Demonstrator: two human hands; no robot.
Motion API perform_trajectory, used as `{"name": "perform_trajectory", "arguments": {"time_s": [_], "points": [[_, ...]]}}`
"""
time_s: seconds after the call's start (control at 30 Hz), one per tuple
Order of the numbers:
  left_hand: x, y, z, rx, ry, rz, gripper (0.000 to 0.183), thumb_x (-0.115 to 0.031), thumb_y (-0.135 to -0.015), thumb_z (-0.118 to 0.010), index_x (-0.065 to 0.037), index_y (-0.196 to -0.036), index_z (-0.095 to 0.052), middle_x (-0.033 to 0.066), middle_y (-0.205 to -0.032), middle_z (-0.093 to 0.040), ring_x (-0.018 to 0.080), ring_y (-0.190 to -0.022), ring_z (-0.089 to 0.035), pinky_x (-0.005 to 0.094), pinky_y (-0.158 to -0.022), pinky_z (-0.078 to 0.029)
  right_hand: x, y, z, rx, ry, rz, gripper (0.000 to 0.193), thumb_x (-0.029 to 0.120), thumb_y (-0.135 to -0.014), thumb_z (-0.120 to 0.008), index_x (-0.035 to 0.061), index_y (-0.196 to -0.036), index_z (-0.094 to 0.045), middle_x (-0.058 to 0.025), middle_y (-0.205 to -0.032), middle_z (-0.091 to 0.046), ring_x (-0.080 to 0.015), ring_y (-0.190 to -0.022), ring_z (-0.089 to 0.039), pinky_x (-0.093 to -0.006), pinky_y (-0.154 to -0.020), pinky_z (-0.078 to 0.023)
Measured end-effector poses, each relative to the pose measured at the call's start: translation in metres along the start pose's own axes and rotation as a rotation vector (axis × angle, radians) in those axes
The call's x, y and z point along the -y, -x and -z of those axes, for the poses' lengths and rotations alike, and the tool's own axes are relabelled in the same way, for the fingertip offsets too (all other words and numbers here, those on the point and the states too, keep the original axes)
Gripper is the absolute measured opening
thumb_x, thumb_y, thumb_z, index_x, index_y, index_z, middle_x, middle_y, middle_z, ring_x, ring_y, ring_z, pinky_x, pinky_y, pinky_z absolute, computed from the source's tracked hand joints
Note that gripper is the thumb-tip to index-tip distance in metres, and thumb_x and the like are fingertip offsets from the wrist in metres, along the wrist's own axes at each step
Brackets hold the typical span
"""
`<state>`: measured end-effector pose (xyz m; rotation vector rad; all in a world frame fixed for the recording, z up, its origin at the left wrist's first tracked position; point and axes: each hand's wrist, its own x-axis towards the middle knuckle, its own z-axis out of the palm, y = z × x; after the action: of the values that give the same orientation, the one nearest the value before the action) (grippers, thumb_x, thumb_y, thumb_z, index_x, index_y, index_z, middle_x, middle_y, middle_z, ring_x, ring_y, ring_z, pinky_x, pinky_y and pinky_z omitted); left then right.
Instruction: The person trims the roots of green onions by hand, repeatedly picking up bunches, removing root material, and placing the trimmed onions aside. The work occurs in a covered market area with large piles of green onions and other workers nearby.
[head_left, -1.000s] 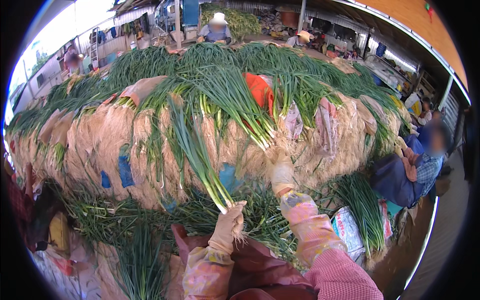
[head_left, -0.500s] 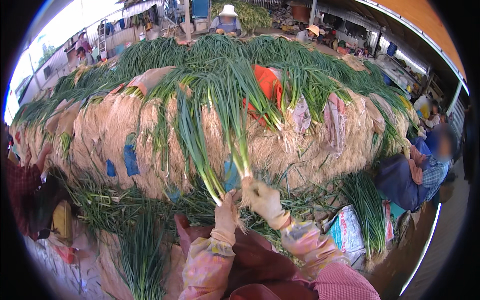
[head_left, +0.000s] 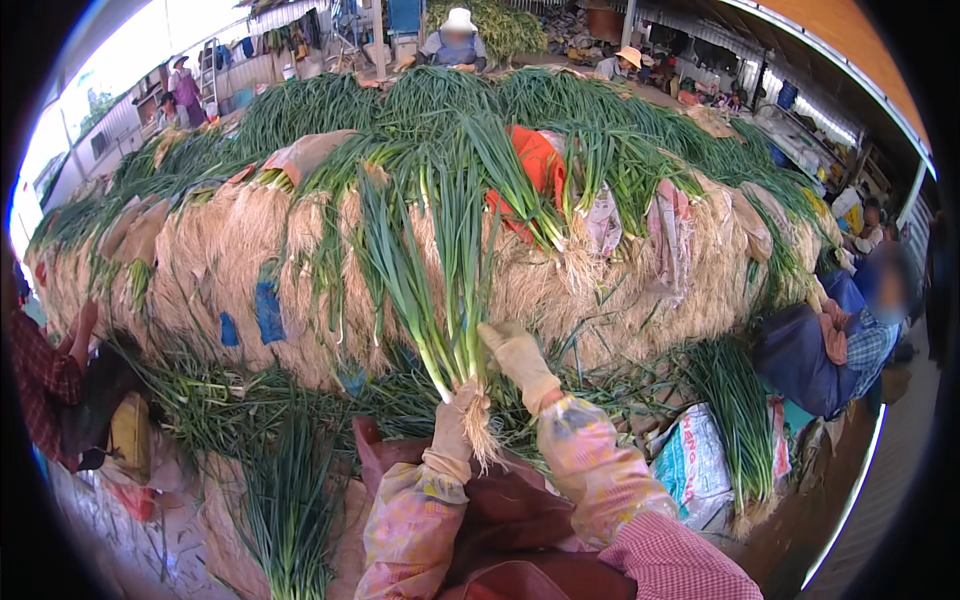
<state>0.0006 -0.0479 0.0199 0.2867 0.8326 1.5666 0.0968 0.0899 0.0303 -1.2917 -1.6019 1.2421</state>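
My left hand, in a pale work glove, is closed around the white lower ends of a bunch of green onions. Stringy roots hang down beside it, and the long green leaves point up and away from me. My right hand, gloved too, is against the right side of the bunch, a little above the roots. Its fingers reach toward the stalks and look stretched out; their tips are partly hard to make out. Patterned sleeve covers wrap both forearms.
A long heap of green onions, roots outward, spans the far side. Loose leaves litter the ground before it. Bundles lie left and right, the right one beside a printed sack. A seated person is at right, another person at left.
The stalks from my right hand have joined those in my left hand, making one bunch. My right hand has let go of the root ends and moved slightly up beside the stalks.
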Motion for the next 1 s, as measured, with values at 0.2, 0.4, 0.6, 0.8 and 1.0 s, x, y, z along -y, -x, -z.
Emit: {"name": "perform_trajectory", "arguments": {"time_s": [0.2,0.4,0.6,0.8,1.0], "points": [[-0.002,0.01,0.016,-0.025,0.026,-0.093,0.018,-0.016,-0.088,-0.064,-0.003,-0.1,-0.062,-0.0015,-0.074,-0.056,0.0083,-0.059,-0.053,0.0211,-0.052,-0.042,-0.038,0.054,-0.032,0.087,0.845,0.094,0.03,0.034,-0.088,-0.056,0.0072,-0.084,-0.068,-0.0199,-0.082,-0.069,-0.0386,-0.079,-0.067,-0.0472,-0.071,-0.053],[-0.006,0.011,0.003,-0.021,0.078,-0.094,0.018,-0.013,-0.087,-0.066,-0.002,-0.101,-0.064,-0.0006,-0.075,-0.059,0.0076,-0.061,-0.054,0.0216,-0.053,-0.042,-0.09,0.057,0.011,0.081,0.91,0.173,0.03,0.029,-0.093,-0.054,0.0072,-0.109,-0.068,-0.0148,-0.083,-0.07,-0.025,-0.068,-0.07,-0.0358,-0.056,-0.054],[-0.007,0.012,0.006,-0.099,-0.089,-0.052,0.013,-0.013,-0.086,-0.069,-0.003,-0.093,-0.066,0.0007,-0.075,-0.061,0.0093,-0.059,-0.055,0.0222,-0.052,-0.042,0.102,0.029,0.012,0.316,-0.075,0.043,0.04,0.035,-0.097,-0.056,0.0087,-0.127,-0.057,-0.0065,-0.067,-0.067,-0.0112,-0.045,-0.057,-0.0248,-0.041,-0.044],[0.002,0.001,0.015,-0.078,-0.157,-0.088,0.02,-0.002,-0.082,-0.071,0.004,-0.101,-0.067,0.0043,-0.091,-0.067,0.0113,-0.074,-0.062,0.0244,-0.066,-0.05,0.095,-0.012,-0.002,0.475,0.302,-0.068,0.064,0.057,-0.086,-0.064,-0.0019,-0.111,-0.058,-0.0092,-0.064,-0.066,-0.0175,-0.052,-0.062,-0.0309,-0.046,-0.048],[0.0,0.001,0.013,-0.076,-0.108,-0.14,0.016,0.001,-0.082,-0.068,0.003,-0.098,-0.065,0.0042,-0.086,-0.066,0.0116,-0.072,-0.062,0.025,-0.063,-0.05,0.058,0.037,-0.007,0.342,0.844,0.408,0.054,0.057,-0.086,-0.061,0.0038,-0.095,-0.063,-0.0186,-0.079,-0.066,-0.041,-0.088,-0.064,-0.0473,-0.079,-0.049]]}}
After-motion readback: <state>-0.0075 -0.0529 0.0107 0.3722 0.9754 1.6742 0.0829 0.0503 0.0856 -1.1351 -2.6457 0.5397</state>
